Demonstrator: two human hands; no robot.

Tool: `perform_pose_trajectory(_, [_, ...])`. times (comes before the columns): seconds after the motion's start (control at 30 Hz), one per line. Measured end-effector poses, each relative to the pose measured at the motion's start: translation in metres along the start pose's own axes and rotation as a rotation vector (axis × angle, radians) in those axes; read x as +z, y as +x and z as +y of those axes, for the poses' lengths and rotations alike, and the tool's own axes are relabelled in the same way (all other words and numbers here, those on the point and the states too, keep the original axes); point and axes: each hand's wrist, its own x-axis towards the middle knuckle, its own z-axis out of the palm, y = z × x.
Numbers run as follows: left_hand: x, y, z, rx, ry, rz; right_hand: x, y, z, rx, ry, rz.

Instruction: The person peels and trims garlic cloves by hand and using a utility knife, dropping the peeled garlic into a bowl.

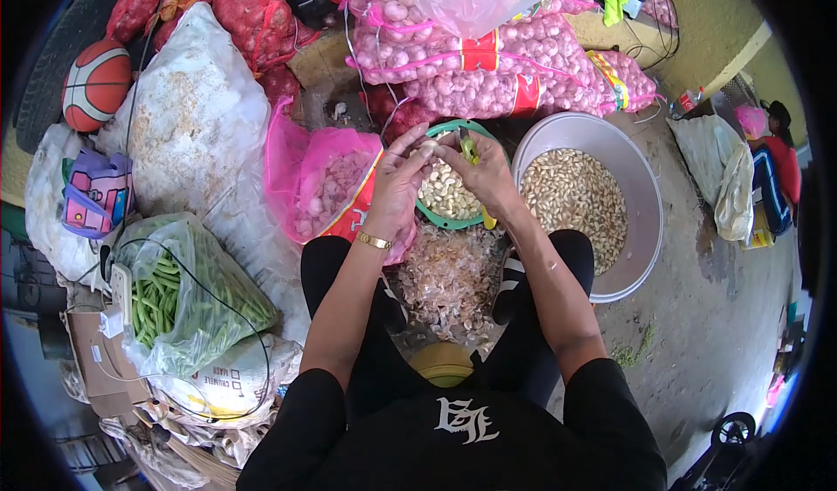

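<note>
Both of my hands meet over a green basket [453,223] of peeled garlic cloves [446,196]. My left hand [403,175] is closed, pinching a pale garlic clove [428,146] at its fingertips. Beside it, my right hand [485,173] grips a knife [471,148] with a yellow-green handle; its thumb reaches to the clove. Most of the blade is hidden or too small to make out. Below the basket, garlic skins [453,277] lie heaped between my feet. An open pink mesh sack [292,164] with garlic bulbs stands left of my left hand.
A large grey tub [645,255] of garlic cloves in liquid is at my right. Full garlic sacks [523,64] are stacked ahead. To the left lie a bag of green beans [196,290], a cable and a basketball [97,85]. Another person [782,164] is at far right.
</note>
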Motion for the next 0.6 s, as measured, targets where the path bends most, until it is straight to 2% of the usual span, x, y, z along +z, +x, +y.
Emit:
perform_pose_trajectory(0.1, [0.002, 0.001, -0.003, -0.003, -0.084, 0.054, 0.003, -0.002, -0.008, 0.070, 0.040, -0.015])
perform_pose_trajectory(0.17, [-0.001, 0.001, -0.008, -0.018, -0.150, 0.080, 0.005, -0.002, -0.001, -0.050, 0.058, 0.023])
perform_pose_trajectory(0.2, [-0.003, 0.002, -0.010, -0.090, -0.201, 0.056, 0.006, -0.003, -0.006, -0.050, 0.057, 0.025])
perform_pose_trajectory(0.23, [-0.005, 0.003, -0.013, -0.161, -0.252, 0.030, 0.006, -0.006, -0.013, -0.095, -0.057, 0.052])
perform_pose_trajectory(0.37, [0.003, 0.000, -0.013, -0.171, -0.292, 0.064, 0.001, -0.005, -0.003, -0.268, -0.298, 0.106])
perform_pose_trajectory(0.5, [0.011, -0.001, -0.008, -0.072, -0.150, 0.035, -0.003, -0.006, 0.000, -0.349, -0.320, 0.063])
perform_pose_trajectory(0.57, [0.010, 0.000, -0.005, -0.046, -0.096, 0.057, -0.006, -0.007, -0.002, -0.221, -0.383, 0.021])
perform_pose_trajectory(0.6, [0.009, 0.001, -0.004, -0.035, 0.003, 0.055, -0.008, -0.006, 0.005, -0.221, -0.382, 0.021])
